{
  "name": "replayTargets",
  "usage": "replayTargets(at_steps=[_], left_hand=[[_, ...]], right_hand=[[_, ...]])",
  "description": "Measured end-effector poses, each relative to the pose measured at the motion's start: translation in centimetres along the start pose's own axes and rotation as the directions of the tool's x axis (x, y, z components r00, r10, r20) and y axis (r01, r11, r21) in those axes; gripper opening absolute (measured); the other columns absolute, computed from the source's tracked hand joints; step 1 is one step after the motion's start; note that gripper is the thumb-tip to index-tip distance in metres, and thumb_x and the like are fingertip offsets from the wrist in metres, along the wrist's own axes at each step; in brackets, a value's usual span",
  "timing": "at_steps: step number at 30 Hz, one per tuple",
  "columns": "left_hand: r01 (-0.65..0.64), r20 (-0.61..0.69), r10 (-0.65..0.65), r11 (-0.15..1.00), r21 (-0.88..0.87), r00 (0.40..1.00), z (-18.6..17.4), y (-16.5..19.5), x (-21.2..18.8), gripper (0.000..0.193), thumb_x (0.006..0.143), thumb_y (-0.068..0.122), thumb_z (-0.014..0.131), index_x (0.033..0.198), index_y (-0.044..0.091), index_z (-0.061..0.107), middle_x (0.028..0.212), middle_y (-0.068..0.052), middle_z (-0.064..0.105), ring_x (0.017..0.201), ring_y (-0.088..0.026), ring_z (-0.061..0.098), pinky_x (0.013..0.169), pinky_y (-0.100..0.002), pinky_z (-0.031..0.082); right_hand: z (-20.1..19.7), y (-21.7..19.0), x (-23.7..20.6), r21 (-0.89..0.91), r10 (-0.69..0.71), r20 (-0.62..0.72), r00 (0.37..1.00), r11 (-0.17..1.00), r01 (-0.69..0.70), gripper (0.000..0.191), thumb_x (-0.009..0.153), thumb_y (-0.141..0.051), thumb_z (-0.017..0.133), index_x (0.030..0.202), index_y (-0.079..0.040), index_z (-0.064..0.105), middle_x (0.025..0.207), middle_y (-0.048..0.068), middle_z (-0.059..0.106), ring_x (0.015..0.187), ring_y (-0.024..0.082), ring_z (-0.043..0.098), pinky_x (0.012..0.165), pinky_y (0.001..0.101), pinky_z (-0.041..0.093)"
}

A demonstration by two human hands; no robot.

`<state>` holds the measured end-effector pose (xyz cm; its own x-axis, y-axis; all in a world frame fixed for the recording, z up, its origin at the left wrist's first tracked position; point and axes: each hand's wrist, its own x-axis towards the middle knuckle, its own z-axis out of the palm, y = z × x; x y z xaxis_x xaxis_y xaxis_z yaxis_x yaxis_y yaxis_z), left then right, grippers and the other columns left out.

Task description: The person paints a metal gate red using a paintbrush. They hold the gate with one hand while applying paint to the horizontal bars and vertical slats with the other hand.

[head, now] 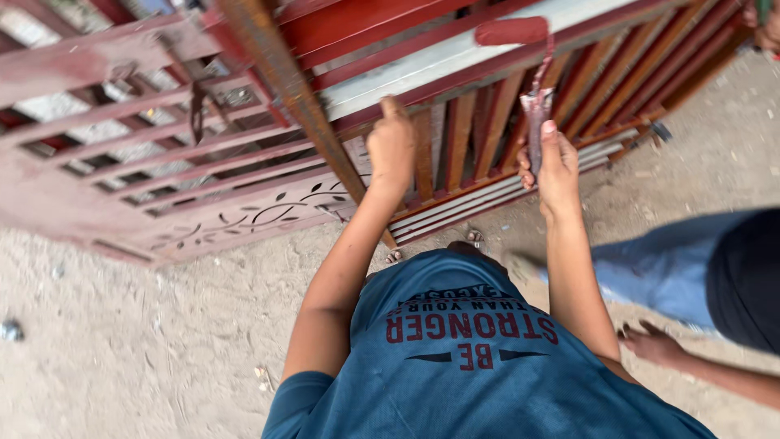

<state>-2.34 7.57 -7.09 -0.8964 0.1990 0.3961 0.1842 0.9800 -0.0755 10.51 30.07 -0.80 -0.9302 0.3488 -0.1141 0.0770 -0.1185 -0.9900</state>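
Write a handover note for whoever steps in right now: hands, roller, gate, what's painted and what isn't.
Right hand: gripping the paint roller by its handle, roller head up against the pale grey panel of the metal gate.
Left hand: resting on a red bar of the gate, holding nothing.
Done: most bars and frame look red.
Left: the grey panel and the pale strips lower down are unpainted.
Another person stands close at the right.

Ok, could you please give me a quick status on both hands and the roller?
Right hand gripping paint roller, roller head on gate. Left hand braced against a gate bar. Another person's hand low on the right, apart from the work.
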Motion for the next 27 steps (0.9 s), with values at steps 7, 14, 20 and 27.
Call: replayTargets(at_steps=[7,14,20,27], left_hand=[[-0.004,-0.075,-0.035,0.884,-0.467,0.997,-5.2,-0.4,-0.6,0.059,0.098,0.044,0.066,0.136,-0.001,0.06,0.14,-0.016,0.057,0.083,-0.028,0.075,0.064,-0.035,0.061],[-0.005,0.071,0.061,0.793,-0.609,0.996,-5.1,4.7,1.5,0.059,0.098,0.035,0.067,0.143,-0.002,0.056,0.159,-0.025,0.036,0.092,-0.033,0.074,0.068,-0.039,0.061],[-0.099,-0.09,0.057,0.808,-0.581,0.994,-4.0,6.5,1.3,0.064,0.103,0.036,0.069,0.15,0.0,0.046,0.16,-0.02,0.038,0.114,-0.037,0.071,0.082,-0.036,0.064],[0.132,0.188,-0.042,0.855,-0.501,0.981,-5.1,6.3,2.2,0.061,0.105,0.035,0.068,0.152,0.005,0.043,0.144,-0.018,0.055,0.081,-0.029,0.074,0.062,-0.038,0.061]], right_hand=[[-4.4,0.0,-1.0,0.011,-0.215,-0.3,0.929,0.973,0.229,0.049,0.109,-0.047,0.055,0.133,-0.004,0.058,0.078,0.004,0.06,0.063,0.008,0.055,0.049,0.0227,0.037],[-7.4,-1.0,0.3,0.036,-0.219,-0.343,0.913,0.969,0.246,0.047,0.114,-0.041,0.057,0.137,0.0,0.059,0.09,0.005,0.064,0.068,0.009,0.056,0.055,0.0236,0.04],[-10.8,-1.3,2.0,0.093,-0.196,-0.277,0.941,0.969,0.229,0.051,0.114,-0.049,0.047,0.13,-0.002,0.061,0.088,0.004,0.065,0.061,0.008,0.053,0.053,0.0245,0.04],[-12.4,-0.3,4.0,0.224,-0.044,-0.19,0.981,0.971,0.087,0.054,0.11,-0.05,0.049,0.13,-0.002,0.062,0.088,0.001,0.063,0.061,0.007,0.053,0.051,0.0239,0.041]])
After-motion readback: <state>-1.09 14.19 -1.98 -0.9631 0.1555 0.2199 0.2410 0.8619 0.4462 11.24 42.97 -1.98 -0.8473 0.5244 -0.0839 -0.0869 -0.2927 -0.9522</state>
